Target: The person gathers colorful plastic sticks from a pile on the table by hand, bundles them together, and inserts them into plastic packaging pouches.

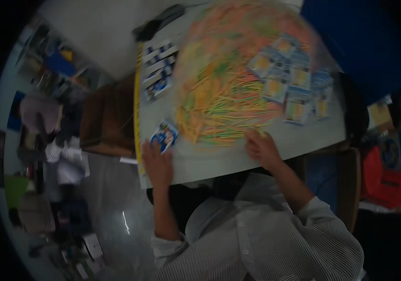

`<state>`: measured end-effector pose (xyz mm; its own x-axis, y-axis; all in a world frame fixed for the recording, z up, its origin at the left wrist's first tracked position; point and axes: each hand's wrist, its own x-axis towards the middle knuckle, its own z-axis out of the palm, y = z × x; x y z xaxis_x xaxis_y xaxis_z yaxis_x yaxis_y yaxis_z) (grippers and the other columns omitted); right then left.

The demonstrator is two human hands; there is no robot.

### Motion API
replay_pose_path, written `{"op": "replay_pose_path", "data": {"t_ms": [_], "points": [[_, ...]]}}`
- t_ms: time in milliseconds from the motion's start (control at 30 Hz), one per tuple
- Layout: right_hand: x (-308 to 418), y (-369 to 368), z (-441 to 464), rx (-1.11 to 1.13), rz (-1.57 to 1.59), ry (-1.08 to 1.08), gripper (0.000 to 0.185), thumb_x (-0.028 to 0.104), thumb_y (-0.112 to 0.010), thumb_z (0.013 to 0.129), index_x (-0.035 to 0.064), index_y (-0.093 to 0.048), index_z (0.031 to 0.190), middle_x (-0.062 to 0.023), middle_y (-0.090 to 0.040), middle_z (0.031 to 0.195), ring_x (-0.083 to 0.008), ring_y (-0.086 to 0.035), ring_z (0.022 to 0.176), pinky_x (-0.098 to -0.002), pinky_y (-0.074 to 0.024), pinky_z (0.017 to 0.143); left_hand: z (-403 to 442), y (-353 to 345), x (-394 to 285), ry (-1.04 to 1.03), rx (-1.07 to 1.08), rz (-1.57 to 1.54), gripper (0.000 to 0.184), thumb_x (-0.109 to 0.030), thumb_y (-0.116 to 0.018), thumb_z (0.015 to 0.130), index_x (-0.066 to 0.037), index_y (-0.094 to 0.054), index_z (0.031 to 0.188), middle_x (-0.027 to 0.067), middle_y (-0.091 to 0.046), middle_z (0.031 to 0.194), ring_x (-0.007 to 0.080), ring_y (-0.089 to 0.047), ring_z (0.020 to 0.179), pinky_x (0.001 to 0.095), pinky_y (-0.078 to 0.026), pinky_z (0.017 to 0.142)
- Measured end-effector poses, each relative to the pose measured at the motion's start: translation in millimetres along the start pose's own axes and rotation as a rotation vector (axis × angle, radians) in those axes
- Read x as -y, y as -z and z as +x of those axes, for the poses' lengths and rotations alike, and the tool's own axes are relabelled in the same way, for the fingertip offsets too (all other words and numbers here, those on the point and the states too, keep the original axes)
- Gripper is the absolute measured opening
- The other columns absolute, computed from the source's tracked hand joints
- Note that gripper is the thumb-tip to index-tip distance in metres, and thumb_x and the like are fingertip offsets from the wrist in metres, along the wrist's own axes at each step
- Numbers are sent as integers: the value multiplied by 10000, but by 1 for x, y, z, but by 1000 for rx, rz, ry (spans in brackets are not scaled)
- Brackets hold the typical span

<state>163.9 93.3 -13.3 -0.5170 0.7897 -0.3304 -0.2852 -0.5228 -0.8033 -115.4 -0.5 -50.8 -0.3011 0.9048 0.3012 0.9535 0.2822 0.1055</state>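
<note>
My left hand (158,165) lies at the table's left front with its fingers stretched out, their tips at the lower edge of a blue-and-white printed card (164,135). My right hand (262,149) is closed at the front edge of a big heap of thin coloured sticks (226,114), yellow, green and orange. A small yellow-green bit shows at its fingertips, too blurred to name. On the heap's right side lie several clear packets (299,77) with blue edges and coloured sticks inside.
Several blue-and-white cards (159,70) lie in a stack at the table's left, beside a yellow edge strip (138,93). A dark cloth-like item (159,22) sits at the back left. A brown box (109,117) stands left of the table, a red chair (385,180) to the right.
</note>
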Motion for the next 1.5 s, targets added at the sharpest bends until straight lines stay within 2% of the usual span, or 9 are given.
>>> {"op": "replay_pose_path", "data": {"t_ms": [333, 600, 833, 1033, 1100, 1200, 1367, 1433, 1500], "points": [[-21, -15, 2, 32, -258, 111, 220, 226, -412, 880, 85, -424, 713, 51, -319, 507, -20, -261, 403, -189, -207, 368, 9, 11, -2, -79, -21, 67, 368, -222, -494, 811, 6, -454, 1097, 196, -407, 1176, 349, -332, 1138, 454, -271, 924], [-29, -23, 1, 24, -478, 195, 193, 202, -438, 864, 63, -453, 732, 48, -347, 543, -5, -297, 457, -172, -242, 412, 5, 20, -17, 27, -101, -138, 171, -80, -550, 737, -3, -543, 889, 95, -542, 856, 249, -537, 805, 318, -443, 678], [-27, -21, -3, 26, -719, 282, 250, 240, -492, 839, 4, -477, 760, -44, -464, 578, -84, -398, 534, -237, -352, 507, 9, 15, -13, -93, -257, -246, 163, -61, -517, 778, -25, -548, 934, 119, -561, 830, 269, -550, 758, 325, -444, 622], [-18, -28, -5, 69, -765, 311, 192, 194, -512, 827, 5, -500, 792, -45, -490, 614, -77, -429, 562, -228, -376, 535, 13, 47, -24, 120, -323, -358, 142, -61, -496, 800, -12, -529, 929, 125, -573, 747, 235, -559, 641, 279, -448, 576], [-11, -34, -3, 64, -752, 368, 171, 178, -522, 820, 8, -511, 809, -39, -498, 627, -73, -435, 570, -224, -382, 544, 14, 70, -37, 202, -193, -835, 123, -50, -502, 801, 11, -530, 904, 93, -587, 733, 138, -556, 637, 223, -428, 575], [12, -45, 2, 38, -664, 496, 152, 157, -547, 800, 15, -528, 850, -23, -515, 653, -64, -440, 581, -219, -386, 549, 12, 86, -48, 188, 133, -982, 116, -61, -529, 793, 27, -541, 868, 68, -589, 732, 68, -524, 654, 193, -413, 576], [26, -46, 9, 271, -686, 257, 160, 157, -587, 762, 8, -546, 801, -23, -520, 655, -56, -439, 586, -222, -381, 540, 5, 85, -66, 99, 305, -1059, 132, -68, -556, 775, 32, -545, 860, 61, -574, 715, 74, -514, 647, 202, -418, 572], [22, -47, 7, 208, -695, 282, 157, 150, -600, 747, 5, -545, 779, -32, -515, 650, -65, -444, 582, -227, -382, 535, 4, 76, -67, 99, 342, -1052, 155, -58, -553, 772, 27, -536, 900, 66, -573, 757, 85, -520, 668, 207, -419, 577], [21, -49, 4, 147, -702, 310, 156, 142, -612, 733, 3, -544, 758, -42, -511, 644, -73, -449, 578, -231, -382, 530, 6, 58, -69, -85, -277, -640, 198, -56, -574, 752, 15, -497, 921, 68, -544, 823, 117, -529, 718, 226, -425, 590]]}}
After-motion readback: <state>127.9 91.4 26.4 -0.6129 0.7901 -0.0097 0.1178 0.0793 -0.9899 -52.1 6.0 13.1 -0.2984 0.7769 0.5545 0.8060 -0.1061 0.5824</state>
